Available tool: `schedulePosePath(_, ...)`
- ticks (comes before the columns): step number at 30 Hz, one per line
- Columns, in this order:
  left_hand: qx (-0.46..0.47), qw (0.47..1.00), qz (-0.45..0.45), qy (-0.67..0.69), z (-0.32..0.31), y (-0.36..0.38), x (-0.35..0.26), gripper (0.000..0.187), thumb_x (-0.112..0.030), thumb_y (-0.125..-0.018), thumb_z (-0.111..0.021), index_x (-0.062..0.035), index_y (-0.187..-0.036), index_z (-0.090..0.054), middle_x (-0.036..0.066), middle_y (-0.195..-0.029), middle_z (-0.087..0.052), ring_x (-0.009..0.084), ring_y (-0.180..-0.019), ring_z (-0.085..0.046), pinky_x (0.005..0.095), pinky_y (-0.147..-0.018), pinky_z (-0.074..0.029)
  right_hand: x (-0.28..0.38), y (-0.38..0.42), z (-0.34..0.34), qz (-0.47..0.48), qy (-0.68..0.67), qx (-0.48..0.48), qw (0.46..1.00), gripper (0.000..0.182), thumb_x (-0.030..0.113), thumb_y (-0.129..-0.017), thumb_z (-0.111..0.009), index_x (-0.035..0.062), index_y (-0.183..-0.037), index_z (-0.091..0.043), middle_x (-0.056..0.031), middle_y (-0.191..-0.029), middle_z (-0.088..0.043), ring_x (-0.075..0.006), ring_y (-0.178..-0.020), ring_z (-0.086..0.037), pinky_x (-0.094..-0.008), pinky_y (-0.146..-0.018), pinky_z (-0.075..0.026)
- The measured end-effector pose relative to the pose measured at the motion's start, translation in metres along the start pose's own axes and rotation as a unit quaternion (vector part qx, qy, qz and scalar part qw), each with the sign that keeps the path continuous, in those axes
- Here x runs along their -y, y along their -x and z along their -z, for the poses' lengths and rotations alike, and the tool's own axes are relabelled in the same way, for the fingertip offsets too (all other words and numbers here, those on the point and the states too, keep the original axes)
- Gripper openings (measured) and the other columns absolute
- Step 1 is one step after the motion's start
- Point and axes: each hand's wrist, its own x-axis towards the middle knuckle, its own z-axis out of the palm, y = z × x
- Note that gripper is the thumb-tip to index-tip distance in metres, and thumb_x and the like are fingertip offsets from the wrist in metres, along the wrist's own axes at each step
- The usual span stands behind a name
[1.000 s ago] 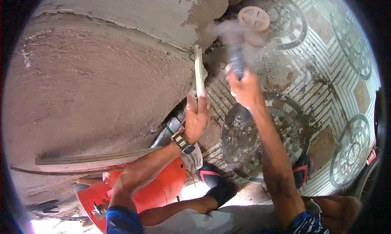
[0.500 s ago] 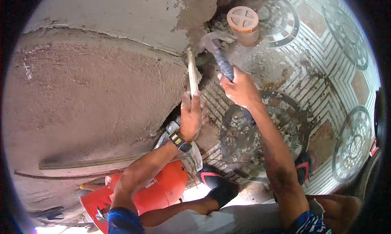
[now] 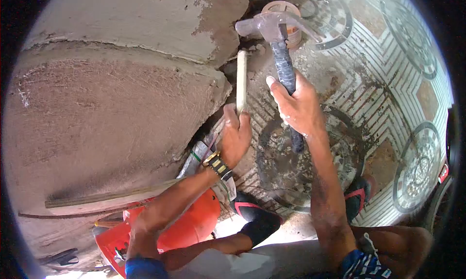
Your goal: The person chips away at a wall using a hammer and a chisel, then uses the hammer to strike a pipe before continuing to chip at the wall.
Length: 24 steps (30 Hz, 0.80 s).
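Note:
My right hand (image 3: 300, 106) is wrapped round the black-taped handle of a claw hammer (image 3: 284, 60). The hammer's grey, dusty head is raised, its claw towards the right. In my left hand (image 3: 236, 135), fingers closed round its lower end, is a pale wooden stick (image 3: 241, 80) that points away from me. Its top end lies near the broken corner of the plastered wall (image 3: 121, 109). Behind the hammer head, partly hidden by it, stands an orange round container (image 3: 280, 8) with a ribbed lid.
Below the wall sits a red plastic container (image 3: 194, 220) with tools inside, beside my left forearm. A wooden board (image 3: 111, 199) lies along the wall's lower edge. Rubble and dust cover the patterned tile floor (image 3: 383, 104). My shoes (image 3: 255, 213) rest close by.
The hammer has been lifted away from the stick's top end and towards me. My left hand and the stick have shifted slightly right, and the stick stands more upright in view.

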Motion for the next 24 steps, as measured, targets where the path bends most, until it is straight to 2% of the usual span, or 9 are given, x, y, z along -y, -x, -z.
schedulePosePath(5, -0.173, 0.94, -0.248, -0.159, -0.057, -0.009, 0.021, 0.041, -0.025, -0.095, -0.041, 0.0089, -0.118, -0.038, 0.035, -0.107, -0.05, 0.051, -0.1, -0.049, 0.0554, -0.09, -0.038, 0.012, -0.006, 0.008, 0.021, 0.006, 0.012, 1.0, 0.032, 0.03, -0.085, -0.067, -0.0005, -0.093, -0.057, -0.0138, -0.067, -0.062, -0.0205, -0.061, -0.06, -0.0369, -0.06, -0.049)
schedulePosePath(7, -0.197, 0.959, -0.173, -0.111, -0.087, 0.002, 0.011, 0.046, -0.022, -0.095, -0.042, 0.0133, -0.125, -0.042, 0.038, -0.127, -0.041, 0.0547, -0.12, -0.036, 0.0545, -0.104, -0.029, 0.02, -0.013, 0.009, 0.035, -0.006, 0.016, 0.999, 0.033, 0.03, -0.085, -0.067, -0.0006, -0.094, -0.057, -0.0148, -0.068, -0.063, -0.021, -0.063, -0.062, -0.0366, -0.061, -0.049)
schedulePosePath(9, -0.205, 0.971, -0.084, 0.089, -0.118, 0.007, 0.01, 0.044, -0.02, -0.095, -0.046, 0.0126, -0.125, -0.042, 0.036, -0.126, -0.043, 0.0499, -0.118, -0.039, 0.0527, -0.103, -0.029, 0.033, -0.012, 0.012, 0.027, 0.019, 0.029, 0.999, 0.033, 0.03, -0.085, -0.066, -0.0006, -0.095, -0.057, -0.0155, -0.069, -0.063, -0.0214, -0.065, -0.064, -0.0361, -0.062, -0.05)
schedulePosePath(10, -0.239, 0.958, -0.044, 0.15, -0.139, 0.008, 0.008, 0.041, -0.019, -0.096, -0.047, 0.0121, -0.122, -0.043, 0.034, -0.121, -0.044, 0.0487, -0.114, -0.04, 0.0524, -0.101, -0.031, 0.038, -0.011, 0.011, 0.055, 0.008, 0.029, 0.998, 0.019, 0.02, -0.088, -0.067, 0.0033, -0.091, -0.059, 0.0053, -0.061, -0.051, -0.0036, -0.053, -0.045, -0.0237, -0.047, -0.038)
schedulePosePath(13, -0.289, 0.916, 0.034, 0.275, -0.182, 0.005, -0.004, 0.036, -0.018, -0.096, -0.048, 0.0109, -0.118, -0.045, 0.031, -0.113, -0.046, 0.0462, -0.104, -0.044, 0.0509, -0.095, -0.033, 0.046, -0.018, 0.02, 0.194, 0.128, 0.013, 0.972, 0.022, 0.02, -0.087, -0.069, 0.0026, -0.097, -0.061, 0.0037, -0.063, -0.055, -0.0054, -0.058, -0.05, -0.0251, -0.053, -0.042)
schedulePosePath(14, -0.275, 0.92, 0.025, 0.279, -0.187, 0.003, -0.008, 0.036, -0.018, -0.097, -0.048, 0.0106, -0.118, -0.045, 0.031, -0.112, -0.046, 0.0459, -0.104, -0.044, 0.0501, -0.095, -0.034, 0.055, -0.021, 0.024, 0.191, 0.126, 0.013, 0.973, 0.035, 0.033, -0.083, -0.069, 0.0017, -0.095, -0.059, -0.014, -0.063, -0.061, -0.0227, -0.057, -0.062, -0.036, -0.057, -0.049)
schedulePosePath(16, -0.232, 0.931, 0.063, 0.276, -0.183, 0.007, -0.02, 0.037, -0.018, -0.096, -0.05, 0.0102, -0.119, -0.046, 0.03, -0.109, -0.047, 0.0453, -0.102, -0.045, 0.0484, -0.092, -0.035, 0.079, -0.039, 0.033, 0.254, 0.227, 0.034, 0.939, 0.034, 0.032, -0.082, -0.067, 0.0001, -0.091, -0.06, -0.0131, -0.063, -0.061, -0.0212, -0.055, -0.059, -0.0345, -0.055, -0.047)
schedulePosePath(21, -0.315, 0.891, 0.027, 0.327, -0.179, -0.028, -0.027, 0.023, -0.017, -0.096, -0.051, 0.005, -0.102, -0.048, 0.015, -0.084, -0.047, 0.029, -0.074, -0.047, 0.0421, -0.069, -0.041, 0.2, -0.095, 0.019, 0.168, 0.369, 0.237, 0.883, 0.041, 0.038, -0.081, -0.067, 0.0022, -0.1, -0.063, -0.007, -0.075, -0.063, -0.0148, -0.062, -0.058, -0.0298, -0.057, -0.048)
schedulePosePath(24, -0.35, 0.904, 0.013, 0.243, -0.166, -0.04, -0.029, 0.02, -0.013, -0.096, -0.05, 0.0051, -0.104, -0.048, 0.017, -0.086, -0.052, 0.0301, -0.074, -0.05, 0.0436, -0.07, -0.041, 0.239, -0.118, 0.002, 0.305, 0.548, 0.262, 0.733, 0.046, 0.036, -0.081, -0.065, -0.0027, -0.106, -0.062, -0.0069, -0.073, -0.064, -0.0166, -0.058, -0.057, -0.028, -0.051, -0.047)
